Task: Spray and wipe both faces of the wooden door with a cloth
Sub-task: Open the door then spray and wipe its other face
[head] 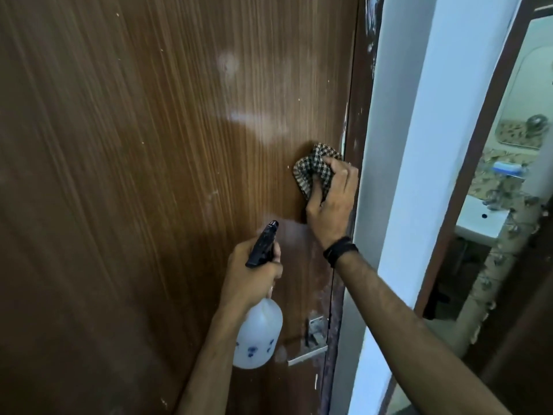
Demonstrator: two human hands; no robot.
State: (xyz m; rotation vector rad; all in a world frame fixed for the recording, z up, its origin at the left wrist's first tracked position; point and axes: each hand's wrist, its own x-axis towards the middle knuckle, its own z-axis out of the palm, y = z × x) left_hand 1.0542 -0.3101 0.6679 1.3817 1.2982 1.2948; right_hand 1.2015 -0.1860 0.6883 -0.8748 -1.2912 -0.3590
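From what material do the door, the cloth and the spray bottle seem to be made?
The brown door looks like wood or wood-grain laminate: long streaks of grain and a soft sheen. The checked brown-and-cream cloth, gripped by the right hand, appears to be woven fabric, crumpled in soft folds. The white spray bottle, held by the left hand, seems to be translucent plastic with a black plastic trigger head.

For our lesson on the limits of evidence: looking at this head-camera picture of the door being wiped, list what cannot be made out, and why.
- Head view: the wooden door's other face is hidden behind the door itself.
- Door top and bottom: cut off by the picture's edges.
- Blue marks on the spray bottle: too small and blurred to read.
- Left hand's grip: its fingers lie behind the bottle's neck.
- Cloth under the right hand: partly covered.
- Items by the sink: blurred.
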